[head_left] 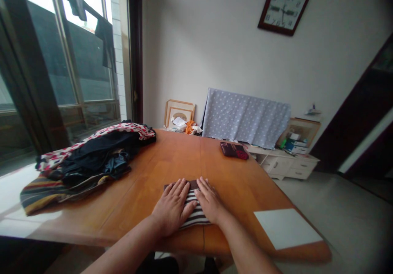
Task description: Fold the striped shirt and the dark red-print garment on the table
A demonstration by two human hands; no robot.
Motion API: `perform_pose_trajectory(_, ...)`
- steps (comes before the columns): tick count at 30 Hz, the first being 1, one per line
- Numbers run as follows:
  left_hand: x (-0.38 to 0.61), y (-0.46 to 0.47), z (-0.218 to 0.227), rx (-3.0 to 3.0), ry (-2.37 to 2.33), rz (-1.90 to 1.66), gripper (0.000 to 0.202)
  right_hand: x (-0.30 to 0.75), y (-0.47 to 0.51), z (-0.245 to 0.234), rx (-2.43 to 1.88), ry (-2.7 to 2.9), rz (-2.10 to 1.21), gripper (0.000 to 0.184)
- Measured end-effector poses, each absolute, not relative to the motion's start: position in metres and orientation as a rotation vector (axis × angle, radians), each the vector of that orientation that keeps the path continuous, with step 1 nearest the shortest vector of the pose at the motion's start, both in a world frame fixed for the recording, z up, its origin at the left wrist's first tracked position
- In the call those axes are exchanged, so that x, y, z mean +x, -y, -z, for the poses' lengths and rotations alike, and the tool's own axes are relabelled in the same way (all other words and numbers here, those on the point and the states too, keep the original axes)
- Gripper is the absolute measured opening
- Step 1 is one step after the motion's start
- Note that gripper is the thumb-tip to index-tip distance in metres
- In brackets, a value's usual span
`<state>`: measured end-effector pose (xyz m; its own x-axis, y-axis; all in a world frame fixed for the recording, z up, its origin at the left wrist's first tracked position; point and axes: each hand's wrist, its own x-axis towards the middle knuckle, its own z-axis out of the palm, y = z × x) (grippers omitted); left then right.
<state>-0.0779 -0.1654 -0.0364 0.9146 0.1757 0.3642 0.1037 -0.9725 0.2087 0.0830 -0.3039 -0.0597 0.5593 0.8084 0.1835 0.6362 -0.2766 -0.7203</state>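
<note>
A folded striped cloth [196, 214], dark brown and white with a plain brown band at its far edge, lies near the front edge of the wooden table [172, 155]. It looks like a folded garment, but its kind does not show. My left hand [174, 204] rests flat on its left side, fingers stretched forward. On the right side of the cloth, my right hand [209, 200] is pressed down flat too. Both hands touch the cloth without gripping it, and they hide much of its sides.
A heap of clothes [98, 155] lies on the table's left. Toward the back right sits a folded dark maroon cloth [233, 150]. A white sheet [287, 227] lies near the right front corner. Beyond the table, a grey dotted cloth [245, 116] covers something above a white cabinet [281, 165].
</note>
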Motion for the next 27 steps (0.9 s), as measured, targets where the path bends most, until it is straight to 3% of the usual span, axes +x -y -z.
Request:
perform_pose_trajectory(4,-0.078,0.166,0.035,2.907,-0.231,-0.512,0.073,0.082,0.304,0.051,-1.929,1.083,-0.337,0.064)
perform_pose_trajectory(10,-0.076,0.168,0.021,2.876,-0.257,-0.449,0.073,0.087,0.332,0.044,-1.447,0.590,-0.461,0.071)
perform_pose_trajectory(18,-0.087,0.210,-0.003,2.883,-0.072,-0.606,0.050,0.076,0.377,0.059,-1.253,0.393,-0.439,0.070)
perform_pose_trajectory(27,-0.083,0.221,0.011,3.018,-0.170,-0.407,0.075,0.069,0.374,0.063,-0.953,0.247,-0.412,0.057)
